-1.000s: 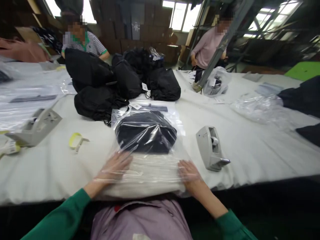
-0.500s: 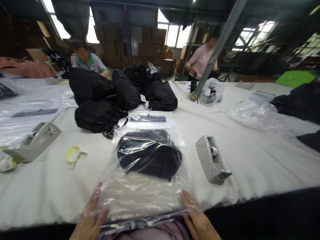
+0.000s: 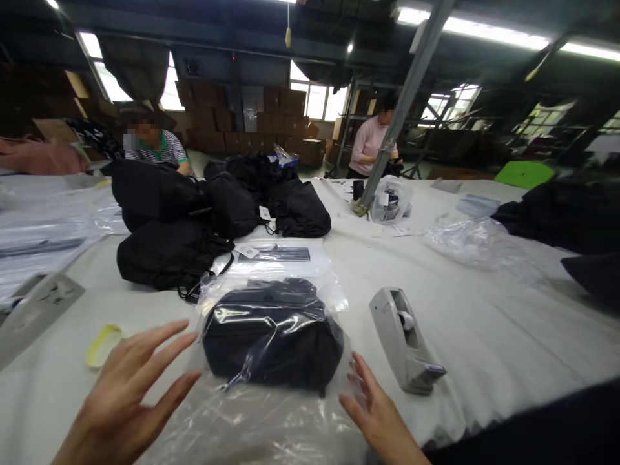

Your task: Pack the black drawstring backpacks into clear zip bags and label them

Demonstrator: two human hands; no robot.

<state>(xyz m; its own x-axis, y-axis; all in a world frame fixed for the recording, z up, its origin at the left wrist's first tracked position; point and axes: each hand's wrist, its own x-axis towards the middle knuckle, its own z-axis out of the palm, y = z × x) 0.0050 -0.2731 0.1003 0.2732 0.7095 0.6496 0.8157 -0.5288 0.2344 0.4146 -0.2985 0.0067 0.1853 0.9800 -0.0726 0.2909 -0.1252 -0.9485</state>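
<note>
My left hand (image 3: 130,387) open, fingers spread | my right hand (image 3: 380,410) open, contact unclear | dark bag (image 3: 276,349) inside clear plastic (image 3: 271,429), near table's (image 3: 508,336) front edge | step, judged: arranging plastic; next move calls for gripping its loose part

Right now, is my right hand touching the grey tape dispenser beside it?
Apart: the head view shows a strip of white cloth between the right hand and the tape dispenser.
</note>
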